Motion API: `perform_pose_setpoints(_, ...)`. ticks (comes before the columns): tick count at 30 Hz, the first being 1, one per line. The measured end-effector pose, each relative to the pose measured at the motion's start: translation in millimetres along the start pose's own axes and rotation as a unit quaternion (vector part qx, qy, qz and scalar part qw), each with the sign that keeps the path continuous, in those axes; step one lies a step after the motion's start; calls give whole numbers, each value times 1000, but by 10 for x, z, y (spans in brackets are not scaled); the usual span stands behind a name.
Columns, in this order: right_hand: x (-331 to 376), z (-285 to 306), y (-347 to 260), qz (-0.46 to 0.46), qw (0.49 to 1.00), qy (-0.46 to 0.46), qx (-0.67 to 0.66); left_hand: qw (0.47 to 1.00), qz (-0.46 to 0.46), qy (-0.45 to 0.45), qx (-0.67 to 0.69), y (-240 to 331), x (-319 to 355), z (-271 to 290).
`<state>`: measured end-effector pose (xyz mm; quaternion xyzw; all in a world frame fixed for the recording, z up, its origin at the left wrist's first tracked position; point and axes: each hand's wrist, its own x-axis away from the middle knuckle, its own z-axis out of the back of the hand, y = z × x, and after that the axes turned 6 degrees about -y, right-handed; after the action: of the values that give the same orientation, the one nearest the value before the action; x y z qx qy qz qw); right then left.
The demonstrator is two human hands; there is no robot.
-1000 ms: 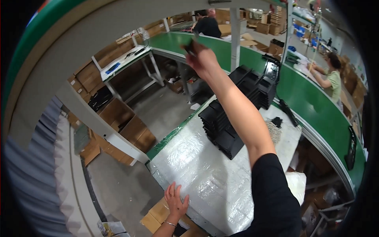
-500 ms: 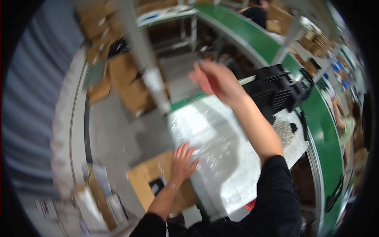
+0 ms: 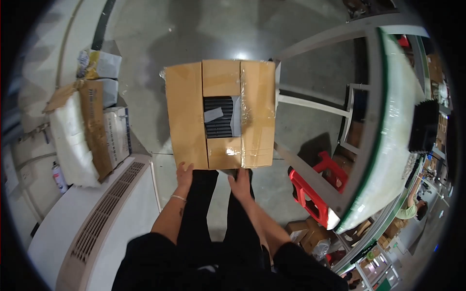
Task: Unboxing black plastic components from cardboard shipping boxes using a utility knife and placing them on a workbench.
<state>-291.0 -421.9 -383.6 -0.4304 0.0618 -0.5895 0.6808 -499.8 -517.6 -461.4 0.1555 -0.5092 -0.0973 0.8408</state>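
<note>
A brown cardboard box point(image 3: 186, 116) is in front of my legs, its flaps folded over but parted in the middle. Through the square gap show black ribbed pieces point(image 3: 218, 130) and a grey strip lying over them. My left hand point(image 3: 184, 176) holds the box by its near left edge, fingers curled against the cardboard. At the middle of the same edge, my right hand point(image 3: 240, 186) grips with the thumb up; its other fingers are partly hidden.
A table point(image 3: 388, 131) with a white, plastic-covered top stands at the right, a red stool point(image 3: 310, 194) under it. Packages and an opened carton point(image 3: 92, 126) line the left wall, beside a white vented cabinet point(image 3: 109, 208). Another person point(image 3: 412, 211) is far right.
My view has turned left and down from the table to the box. Both hands have left the tabletop area and now hold the box's near edge.
</note>
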Motion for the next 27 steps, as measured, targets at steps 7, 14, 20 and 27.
perform_pose_setpoints(7, -2195, -367, 531, -138, 943, 51, 300, 996, -16, -46, -80, -88, -787, -467)
perform_pose_setpoints(14, -2017, 215, 546, 61, 943, 41, 326, 998, 9, -47, 52, 307, -1035, -768)
perform_pose_setpoints(20, -1892, 1428, 969, -129, 971, 183, 84, 984, -158, 27, -77, 700, -1506, -639)
perform_pose_setpoints(27, -1873, 1598, 1094, -191, 977, 37, -84, 986, -93, -99, -98, 1067, -1845, -481)
